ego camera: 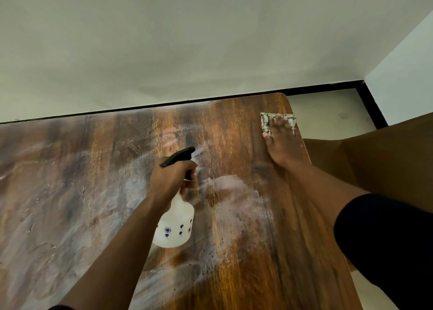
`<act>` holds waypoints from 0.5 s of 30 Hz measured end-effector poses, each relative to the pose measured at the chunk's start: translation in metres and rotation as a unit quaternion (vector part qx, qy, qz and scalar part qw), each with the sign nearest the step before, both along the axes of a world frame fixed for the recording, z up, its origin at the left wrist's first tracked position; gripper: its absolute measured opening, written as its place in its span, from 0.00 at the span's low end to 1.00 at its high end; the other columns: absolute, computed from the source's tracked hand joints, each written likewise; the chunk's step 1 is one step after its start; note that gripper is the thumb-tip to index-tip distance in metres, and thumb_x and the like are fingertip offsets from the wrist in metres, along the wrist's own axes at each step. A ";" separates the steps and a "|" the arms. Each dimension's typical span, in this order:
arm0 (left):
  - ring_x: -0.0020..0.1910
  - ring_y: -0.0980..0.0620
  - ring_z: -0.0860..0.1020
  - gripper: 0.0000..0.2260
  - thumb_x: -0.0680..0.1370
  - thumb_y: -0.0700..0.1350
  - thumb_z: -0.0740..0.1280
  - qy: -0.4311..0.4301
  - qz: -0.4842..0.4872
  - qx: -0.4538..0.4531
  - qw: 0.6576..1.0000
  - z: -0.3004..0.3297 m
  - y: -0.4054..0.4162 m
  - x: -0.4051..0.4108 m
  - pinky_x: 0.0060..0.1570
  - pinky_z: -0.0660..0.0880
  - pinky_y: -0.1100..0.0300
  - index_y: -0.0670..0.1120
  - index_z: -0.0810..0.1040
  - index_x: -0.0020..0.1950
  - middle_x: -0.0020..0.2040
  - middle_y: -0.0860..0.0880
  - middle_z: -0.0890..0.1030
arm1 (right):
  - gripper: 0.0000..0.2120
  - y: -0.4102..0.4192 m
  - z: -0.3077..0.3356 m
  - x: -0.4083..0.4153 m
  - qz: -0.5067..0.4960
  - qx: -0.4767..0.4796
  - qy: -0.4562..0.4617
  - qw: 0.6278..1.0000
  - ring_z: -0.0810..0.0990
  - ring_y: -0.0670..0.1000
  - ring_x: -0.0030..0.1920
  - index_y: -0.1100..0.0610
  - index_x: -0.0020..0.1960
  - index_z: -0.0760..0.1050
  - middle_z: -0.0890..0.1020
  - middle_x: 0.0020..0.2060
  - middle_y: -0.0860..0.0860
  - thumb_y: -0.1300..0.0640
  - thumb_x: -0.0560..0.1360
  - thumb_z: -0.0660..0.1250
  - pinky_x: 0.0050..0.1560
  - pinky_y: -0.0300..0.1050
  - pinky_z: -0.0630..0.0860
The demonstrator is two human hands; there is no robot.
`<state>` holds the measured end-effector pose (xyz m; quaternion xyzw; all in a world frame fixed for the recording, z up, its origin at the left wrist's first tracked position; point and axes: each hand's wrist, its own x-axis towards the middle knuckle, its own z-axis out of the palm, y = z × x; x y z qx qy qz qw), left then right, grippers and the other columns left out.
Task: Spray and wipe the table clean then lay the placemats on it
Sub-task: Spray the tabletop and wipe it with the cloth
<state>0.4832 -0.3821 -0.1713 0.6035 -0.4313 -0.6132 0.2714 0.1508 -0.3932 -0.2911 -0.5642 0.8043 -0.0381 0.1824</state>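
table [246, 274] of dark brown wood fills the lower part of the view, its far edge against a pale wall [187, 40]. white streaks and small drops lie on its surface, mostly in the middle. left hand [172, 177] grips the black trigger head of a white spray bottle [174, 225], fingers curled round the neck, the bottle held above the table and the nozzle pointing to the far right. right hand [282, 141] lies flat with straight fingers on a patterned cloth [266, 122], pressing it on the table near the far right corner. a black sleeve [386, 251] covers the right upper arm.
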 end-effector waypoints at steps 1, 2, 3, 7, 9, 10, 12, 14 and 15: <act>0.34 0.42 0.80 0.20 0.81 0.37 0.70 0.002 0.011 -0.001 1.000 -0.001 -0.003 0.002 0.23 0.70 0.60 0.62 0.80 0.64 0.34 0.43 0.80 | 0.30 -0.007 0.000 0.001 -0.014 0.007 0.004 1.000 0.40 0.52 0.83 0.49 0.85 0.42 0.43 0.84 0.49 0.41 0.87 0.47 0.82 0.61 0.42; 0.35 0.41 0.80 0.20 0.80 0.37 0.70 0.002 0.023 -0.002 1.000 -0.001 -0.006 0.005 0.23 0.69 0.61 0.61 0.81 0.65 0.35 0.43 0.79 | 0.30 -0.013 0.000 0.005 -0.030 0.008 0.010 0.999 0.40 0.53 0.84 0.50 0.85 0.43 0.43 0.84 0.50 0.42 0.87 0.47 0.82 0.61 0.42; 0.36 0.40 0.80 0.20 0.80 0.37 0.71 0.001 0.036 -0.002 0.999 -0.002 -0.008 0.008 0.23 0.69 0.61 0.59 0.82 0.65 0.35 0.42 0.79 | 0.30 -0.019 0.001 0.012 -0.049 0.007 0.018 0.999 0.41 0.53 0.84 0.51 0.85 0.44 0.44 0.84 0.51 0.43 0.87 0.48 0.82 0.61 0.42; 0.33 0.44 0.82 0.19 0.79 0.38 0.71 -0.019 0.096 -0.003 0.995 -0.006 -0.022 0.026 0.25 0.71 0.58 0.54 0.85 0.66 0.33 0.46 0.80 | 0.30 -0.056 0.003 0.051 -0.053 0.000 0.013 0.998 0.42 0.55 0.84 0.51 0.85 0.47 0.46 0.84 0.52 0.46 0.86 0.51 0.80 0.64 0.41; 0.29 0.47 0.80 0.19 0.79 0.37 0.71 -0.024 0.111 -0.005 0.993 -0.007 -0.029 0.036 0.30 0.73 0.55 0.53 0.85 0.67 0.31 0.48 0.79 | 0.30 -0.077 0.008 0.081 0.012 0.009 -0.009 1.000 0.42 0.54 0.84 0.49 0.85 0.47 0.45 0.84 0.50 0.46 0.86 0.52 0.80 0.64 0.42; 0.27 0.48 0.77 0.19 0.79 0.36 0.70 -0.027 0.111 -0.004 0.993 -0.008 -0.033 0.040 0.30 0.73 0.55 0.52 0.84 0.68 0.30 0.49 0.78 | 0.30 -0.084 0.010 0.098 0.053 0.009 -0.017 0.998 0.42 0.54 0.84 0.49 0.85 0.46 0.45 0.84 0.50 0.45 0.86 0.52 0.79 0.65 0.45; 0.26 0.49 0.73 0.19 0.78 0.36 0.69 -0.038 0.115 0.006 0.993 -0.008 -0.040 0.050 0.25 0.70 0.59 0.48 0.84 0.68 0.30 0.48 0.76 | 0.31 -0.090 0.012 0.137 0.138 0.007 -0.023 0.990 0.41 0.54 0.83 0.48 0.85 0.44 0.43 0.84 0.49 0.43 0.86 0.50 0.79 0.67 0.47; 0.27 0.48 0.73 0.19 0.78 0.36 0.68 -0.036 0.127 0.002 0.991 -0.009 -0.046 0.060 0.23 0.69 0.60 0.49 0.84 0.67 0.30 0.47 0.76 | 0.31 -0.085 0.011 0.159 0.209 0.014 -0.016 0.978 0.39 0.52 0.83 0.48 0.85 0.41 0.41 0.83 0.48 0.41 0.86 0.48 0.80 0.65 0.43; 0.28 0.47 0.74 0.19 0.78 0.36 0.68 -0.033 0.132 -0.004 0.991 -0.011 -0.048 0.064 0.23 0.70 0.60 0.51 0.85 0.66 0.31 0.46 0.76 | 0.31 -0.083 0.011 0.158 0.235 0.018 -0.019 0.972 0.38 0.51 0.83 0.48 0.85 0.40 0.40 0.83 0.48 0.41 0.86 0.46 0.81 0.63 0.42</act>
